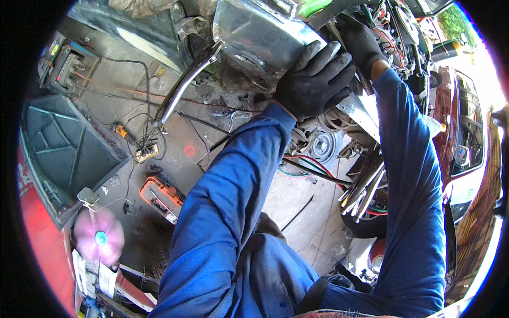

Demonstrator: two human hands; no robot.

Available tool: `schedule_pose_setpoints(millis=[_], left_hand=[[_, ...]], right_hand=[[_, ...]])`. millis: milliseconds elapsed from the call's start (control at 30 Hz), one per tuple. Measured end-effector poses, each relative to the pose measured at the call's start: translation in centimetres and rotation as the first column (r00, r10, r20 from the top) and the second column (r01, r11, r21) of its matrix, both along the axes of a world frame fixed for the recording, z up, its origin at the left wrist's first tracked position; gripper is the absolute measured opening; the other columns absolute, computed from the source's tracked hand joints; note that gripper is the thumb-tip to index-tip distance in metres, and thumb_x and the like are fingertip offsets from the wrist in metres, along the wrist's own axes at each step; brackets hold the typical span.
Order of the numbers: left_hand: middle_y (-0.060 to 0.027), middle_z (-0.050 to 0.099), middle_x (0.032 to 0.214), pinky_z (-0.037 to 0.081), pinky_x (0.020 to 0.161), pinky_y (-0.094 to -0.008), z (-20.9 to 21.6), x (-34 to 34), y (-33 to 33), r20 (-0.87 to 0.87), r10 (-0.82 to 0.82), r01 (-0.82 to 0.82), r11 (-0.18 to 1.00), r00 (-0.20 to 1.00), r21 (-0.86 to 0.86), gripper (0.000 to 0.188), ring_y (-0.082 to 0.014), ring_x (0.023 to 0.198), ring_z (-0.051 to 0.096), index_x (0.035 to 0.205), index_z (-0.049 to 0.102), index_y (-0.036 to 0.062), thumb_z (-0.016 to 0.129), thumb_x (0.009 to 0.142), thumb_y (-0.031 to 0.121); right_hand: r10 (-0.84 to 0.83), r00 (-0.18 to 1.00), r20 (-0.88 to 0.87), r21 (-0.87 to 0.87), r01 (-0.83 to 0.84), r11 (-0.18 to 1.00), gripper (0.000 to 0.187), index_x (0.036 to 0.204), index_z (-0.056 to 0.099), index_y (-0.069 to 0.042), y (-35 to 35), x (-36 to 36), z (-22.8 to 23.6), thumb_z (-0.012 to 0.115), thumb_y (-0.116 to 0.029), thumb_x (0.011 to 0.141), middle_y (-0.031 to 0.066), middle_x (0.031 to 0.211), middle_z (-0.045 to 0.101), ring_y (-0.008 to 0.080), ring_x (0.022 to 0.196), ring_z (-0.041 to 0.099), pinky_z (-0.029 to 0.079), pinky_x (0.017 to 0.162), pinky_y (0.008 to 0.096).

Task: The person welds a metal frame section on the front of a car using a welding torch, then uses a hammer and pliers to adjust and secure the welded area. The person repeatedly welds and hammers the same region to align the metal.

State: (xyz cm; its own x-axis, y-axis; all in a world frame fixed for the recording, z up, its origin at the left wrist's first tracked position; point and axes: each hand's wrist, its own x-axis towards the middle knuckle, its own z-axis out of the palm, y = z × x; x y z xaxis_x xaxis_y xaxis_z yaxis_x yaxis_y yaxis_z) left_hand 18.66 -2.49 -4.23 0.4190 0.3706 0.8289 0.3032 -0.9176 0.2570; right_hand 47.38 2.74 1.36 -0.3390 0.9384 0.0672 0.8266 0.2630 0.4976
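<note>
My left hand (313, 82), in a black work glove, lies with its fingers spread on a bare metal car body panel (254, 34). Its palm faces down near the panel's right edge. Further right, my right hand (361, 45), gloved the same way, reaches in beside that edge, next to the engine bay wiring (395, 40). The right fingers are mostly hidden, so whether they grip anything does not show. Scratches and dark patches mark the panel. Something bright green (313, 7) lies at its top. Below my left hand, a steel wheel (323, 146) is partly visible.
On the floor to the left are a welding machine (66, 69), a detached car door (58, 153), an orange tool (160, 195), a power strip (147, 153) and trailing cables. A pink fan (99, 238) spins at lower left. At right stands a dark red vehicle (448, 106).
</note>
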Motion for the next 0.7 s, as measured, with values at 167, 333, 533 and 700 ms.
schedule_pose_setpoints(millis=[167, 333, 533, 700], left_hand=[[-0.0048, 0.063, 0.151, 0.023, 0.130, -0.0577, -0.2, 0.0, 0.1, -0.005, -0.022, 0.022, 1.000, 1.000, -0.013, 0.049, -0.0319, 0.150, 0.048, 0.140, 0.072, 0.0211, 0.058, 0.105, 0.053], [-0.0051, 0.064, 0.150, 0.023, 0.128, -0.0584, 0.2, -0.2, 0.2, 0.024, -0.078, 0.079, 0.995, 0.997, -0.062, 0.049, -0.0313, 0.151, 0.046, 0.140, 0.072, 0.0187, 0.065, 0.101, 0.048], [-0.0069, 0.063, 0.147, 0.023, 0.128, -0.0607, 0.0, 0.1, 0.1, -0.011, -0.035, 0.035, 0.999, 0.999, -0.033, 0.049, -0.0333, 0.151, 0.045, 0.136, 0.072, 0.0173, 0.064, 0.100, 0.050], [-0.0058, 0.063, 0.149, 0.017, 0.129, -0.0658, 0.0, 0.2, -0.2, 0.010, -0.059, 0.060, 0.996, 0.998, -0.063, 0.052, -0.0370, 0.149, 0.044, 0.143, 0.068, 0.0177, 0.063, 0.102, 0.051]], right_hand=[[0.009, 0.999, -0.039, 0.018, -0.009, 1.000, 0.048, 0.145, 0.064, -0.004, -0.4, 0.0, 0.3, 0.066, -0.013, 0.098, 0.0234, 0.154, 0.058, 0.0389, 0.143, 0.057, 0.048, 0.120, 0.0415], [-0.022, 0.863, -0.505, -0.005, 0.023, 1.000, 0.050, 0.155, 0.054, -0.003, -2.3, -4.9, 5.2, 0.062, -0.023, 0.109, 0.0182, 0.153, 0.060, 0.0295, 0.141, 0.058, 0.048, 0.117, 0.0375], [-0.277, 0.140, -0.951, -0.238, 0.245, 0.940, 0.062, 0.163, 0.042, 0.001, -14.0, -12.7, 13.7, 0.062, -0.031, 0.113, 0.0157, 0.153, 0.060, 0.0218, 0.135, 0.060, 0.049, 0.113, 0.0342], [-0.164, 0.349, -0.923, 0.015, 0.459, 0.888, 0.046, 0.154, 0.058, -0.009, -25.6, -9.9, 16.1, 0.063, -0.025, 0.112, 0.0170, 0.155, 0.059, 0.0327, 0.141, 0.060, 0.046, 0.118, 0.0401]])
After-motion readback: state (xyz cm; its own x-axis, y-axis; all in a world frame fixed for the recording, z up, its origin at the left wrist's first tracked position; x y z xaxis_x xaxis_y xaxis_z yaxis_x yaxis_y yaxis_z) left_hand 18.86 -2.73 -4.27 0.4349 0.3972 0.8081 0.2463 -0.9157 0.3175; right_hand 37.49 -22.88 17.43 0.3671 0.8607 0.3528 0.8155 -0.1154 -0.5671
